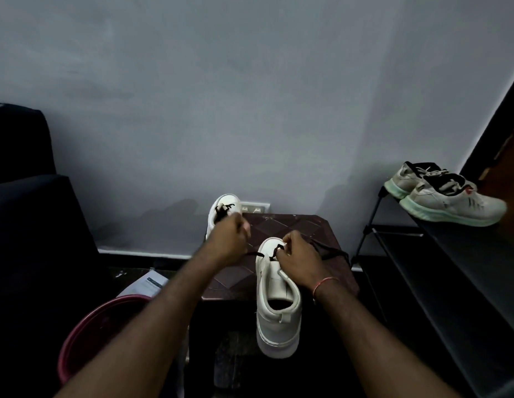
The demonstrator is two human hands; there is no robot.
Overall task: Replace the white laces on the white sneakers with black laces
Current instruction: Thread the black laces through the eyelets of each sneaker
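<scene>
A white sneaker [278, 305] stands heel toward me on a small brown table [296, 228], its toe pointing at the wall. A black lace [327, 251] runs through its front eyelets and trails off to the right. My right hand [296, 259] pinches the lace over the tongue. My left hand [231, 242] grips the lace's other end, pulled out to the left. The second white sneaker [221, 211], with black lace in it, stands behind my left hand at the table's far left corner.
A red plastic tub [86, 334] sits low at the left, with a paper sheet [148, 285] beside it. A black shoe rack [439, 254] at the right carries a pair of grey-white running shoes [445, 199]. A dark chair fills the left edge. The wall is close behind.
</scene>
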